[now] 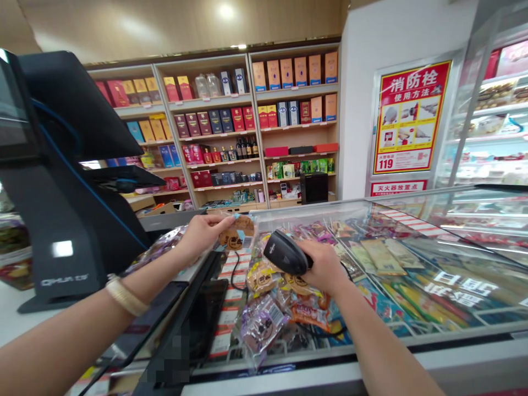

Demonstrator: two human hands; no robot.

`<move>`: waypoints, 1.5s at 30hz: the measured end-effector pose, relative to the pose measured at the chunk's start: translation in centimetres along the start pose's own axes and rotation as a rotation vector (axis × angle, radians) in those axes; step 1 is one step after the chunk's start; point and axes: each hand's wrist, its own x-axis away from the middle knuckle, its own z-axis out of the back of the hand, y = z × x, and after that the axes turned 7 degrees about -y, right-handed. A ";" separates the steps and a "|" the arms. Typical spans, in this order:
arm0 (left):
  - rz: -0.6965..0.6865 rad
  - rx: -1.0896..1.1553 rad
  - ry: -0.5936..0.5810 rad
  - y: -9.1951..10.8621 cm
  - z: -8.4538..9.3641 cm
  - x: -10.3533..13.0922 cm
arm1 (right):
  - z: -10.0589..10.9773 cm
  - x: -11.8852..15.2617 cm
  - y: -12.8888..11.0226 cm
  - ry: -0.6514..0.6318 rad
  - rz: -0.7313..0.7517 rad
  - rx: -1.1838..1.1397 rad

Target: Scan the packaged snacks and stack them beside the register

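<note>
My left hand (pixel 206 234) pinches the edge of a clear snack packet (pixel 236 234) with brown, round contents and a barcode, raised over the counter. In my right hand (pixel 325 264) is a black barcode scanner (pixel 287 253), its head tilted up toward that packet. Below the scanner, on the glass freezer top, lie several more packets: a purple-printed packet (pixel 264 325), an orange packet (pixel 310 309) and a yellow-edged packet (pixel 262 276). A black cable runs among them.
At left stands a black checkout terminal (pixel 74 220). A tablet-like device (pixel 142 324) lies under my left forearm. The glass-topped freezer (pixel 412 275) holding packaged goods spreads right. Shelves of boxes (pixel 214 121) line the back wall, beside a red poster (pixel 412 118).
</note>
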 end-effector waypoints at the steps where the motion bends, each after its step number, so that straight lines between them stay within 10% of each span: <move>1: -0.011 -0.055 0.001 0.2 0.1 -0.3 | 0.1 -0.1 -0.2 -0.017 -0.002 -0.006; 12: -0.050 -0.130 -0.060 0.6 -0.4 -1.2 | 0.1 -0.2 -0.7 -0.088 -0.038 0.035; 20: -0.072 -0.083 0.015 -0.3 -2.1 -0.6 | 0.3 0.0 0.5 0.357 -0.143 -0.001; 25: -0.231 -0.395 -0.071 -0.8 -4.8 -0.3 | 0.3 0.2 1.3 0.510 -0.267 0.007; 34: -0.580 -0.850 -0.293 -1.7 -8.7 0.3 | -0.1 0.3 1.5 0.409 -0.258 0.036; 39: -0.549 -0.775 -0.209 -3.6 -5.7 0.6 | -0.2 0.5 1.7 0.435 -0.255 0.035; 45: -0.320 -0.812 0.035 -8.2 3.8 -0.3 | -0.2 0.5 1.6 0.422 -0.220 0.068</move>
